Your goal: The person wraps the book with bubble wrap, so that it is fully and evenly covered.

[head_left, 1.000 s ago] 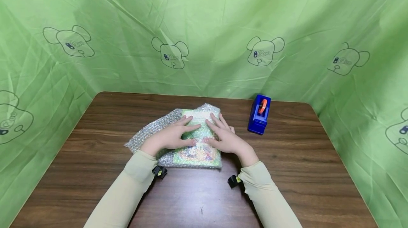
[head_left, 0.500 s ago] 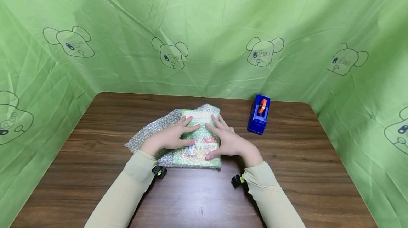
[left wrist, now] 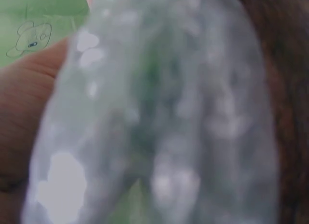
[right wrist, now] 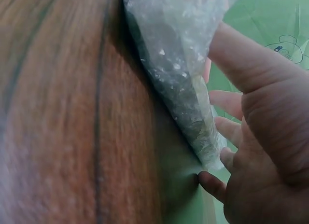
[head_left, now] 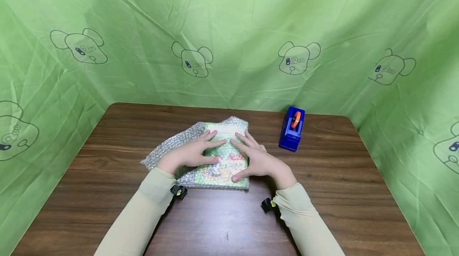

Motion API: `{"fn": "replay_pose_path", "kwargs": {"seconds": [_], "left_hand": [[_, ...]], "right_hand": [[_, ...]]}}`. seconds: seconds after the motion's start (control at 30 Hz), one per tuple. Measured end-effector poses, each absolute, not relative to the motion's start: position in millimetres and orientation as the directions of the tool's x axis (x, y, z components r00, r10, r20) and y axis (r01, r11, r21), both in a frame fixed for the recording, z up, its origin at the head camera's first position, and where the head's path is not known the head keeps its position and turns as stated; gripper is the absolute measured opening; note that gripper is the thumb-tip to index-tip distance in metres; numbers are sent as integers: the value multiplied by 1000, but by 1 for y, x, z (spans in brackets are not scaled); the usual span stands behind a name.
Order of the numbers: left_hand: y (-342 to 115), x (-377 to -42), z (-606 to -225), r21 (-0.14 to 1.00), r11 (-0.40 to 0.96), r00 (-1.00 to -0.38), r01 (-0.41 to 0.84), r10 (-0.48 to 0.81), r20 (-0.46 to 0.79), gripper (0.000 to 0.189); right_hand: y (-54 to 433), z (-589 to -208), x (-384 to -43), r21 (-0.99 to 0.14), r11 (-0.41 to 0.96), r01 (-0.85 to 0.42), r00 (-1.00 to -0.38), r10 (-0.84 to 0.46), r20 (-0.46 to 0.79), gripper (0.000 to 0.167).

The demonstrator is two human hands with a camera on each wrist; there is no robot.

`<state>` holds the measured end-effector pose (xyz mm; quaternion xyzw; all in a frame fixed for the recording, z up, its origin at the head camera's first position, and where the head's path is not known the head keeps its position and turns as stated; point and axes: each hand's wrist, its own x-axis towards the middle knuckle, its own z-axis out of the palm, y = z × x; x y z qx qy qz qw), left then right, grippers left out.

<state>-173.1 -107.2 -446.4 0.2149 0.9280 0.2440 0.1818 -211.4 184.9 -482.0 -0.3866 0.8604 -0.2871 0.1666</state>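
Observation:
A flat, colourful book-like item (head_left: 222,172) with a green border lies under bubble wrap (head_left: 179,140) at the middle of the table. My left hand (head_left: 191,153) rests on its left side with fingers spread. On its right side lies my right hand (head_left: 261,159), fingers also spread, the thumb near the lower right corner. In the left wrist view blurred bubble wrap (left wrist: 159,113) fills most of the picture. The right wrist view shows the wrapped edge (right wrist: 181,84) beside the fingers of my right hand (right wrist: 256,122).
A blue tape dispenser (head_left: 291,134) with an orange roll stands at the back right of the brown wooden table (head_left: 333,192). A loose flap of bubble wrap reaches out to the left. Green cloth (head_left: 229,17) with bear-face drawings hangs around the table.
My right thumb has moved down and toward the lower right corner of the wrapped item, and the right wrist has shifted slightly right. The left hand stays in place.

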Motion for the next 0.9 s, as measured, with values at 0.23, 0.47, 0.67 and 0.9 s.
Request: {"fn": "replay_pose_path", "kwargs": {"seconds": [0.23, 0.47, 0.67, 0.9], "left_hand": [[-107, -173, -444, 532, 784, -848, 319, 487, -210, 76], [-107, -173, -447, 499, 788, -855, 359, 493, -163, 72], [-103, -167, -446, 494, 782, -860, 379, 494, -123, 71], [-124, -157, -438, 467, 797, -898, 383, 439, -13, 72]], "right_hand": [[185, -483, -212, -638, 534, -555, -651, -756, -66, 130], [185, -485, -212, -646, 529, -551, -647, -759, -69, 127], [186, -482, -212, -625, 552, -552, -647, -756, -96, 128], [184, -483, -213, -635, 550, -542, -649, -754, -98, 129]]}}
